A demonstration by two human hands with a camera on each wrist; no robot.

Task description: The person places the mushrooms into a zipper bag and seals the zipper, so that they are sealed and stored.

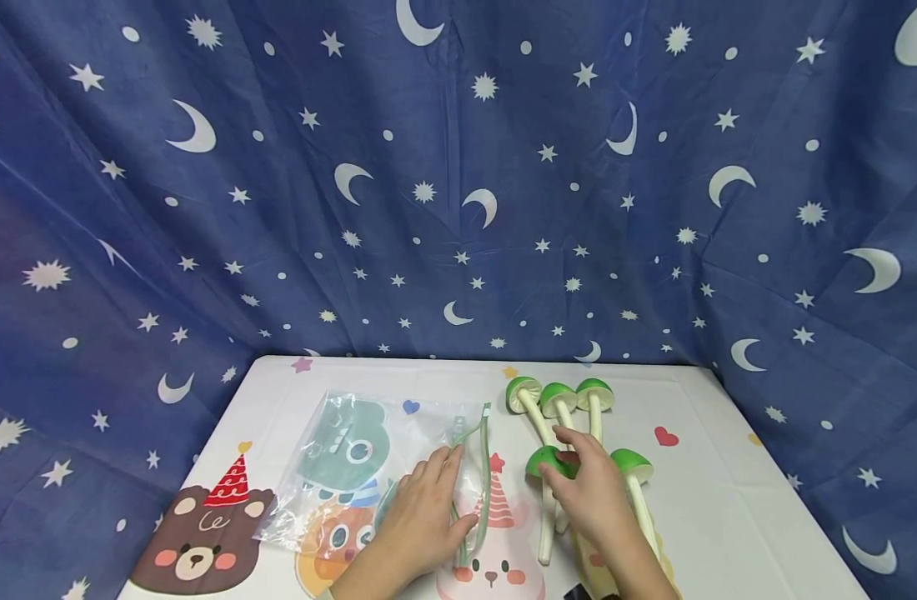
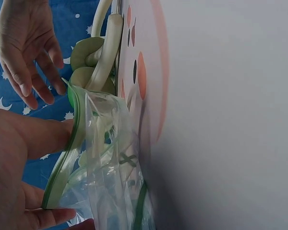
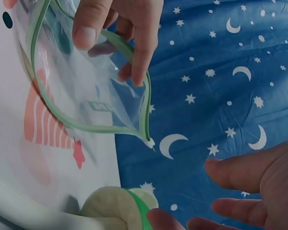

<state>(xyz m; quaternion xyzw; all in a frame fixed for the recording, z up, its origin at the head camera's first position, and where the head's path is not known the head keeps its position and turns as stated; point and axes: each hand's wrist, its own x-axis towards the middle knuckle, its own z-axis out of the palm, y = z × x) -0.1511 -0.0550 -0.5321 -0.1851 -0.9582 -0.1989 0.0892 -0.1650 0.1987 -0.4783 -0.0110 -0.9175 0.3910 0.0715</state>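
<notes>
A clear zip bag with a green-edged mouth lies on the table. My left hand is at that mouth, its thumb and fingers spread apart. The left wrist view shows the bag's green rim standing open beside the thumb. My right hand hovers, fingers parted, over a green-capped toy mushroom with a long pale stem. In the right wrist view, the thumb and fingers stay apart near a mushroom cap. Nothing shows in the grasp of the right hand.
Several more green-capped mushrooms lie beyond and beside the right hand. The white tablecloth has printed animals, such as a bear. A blue curtain with moons and stars hangs behind the table. Something small and black lies at the near edge.
</notes>
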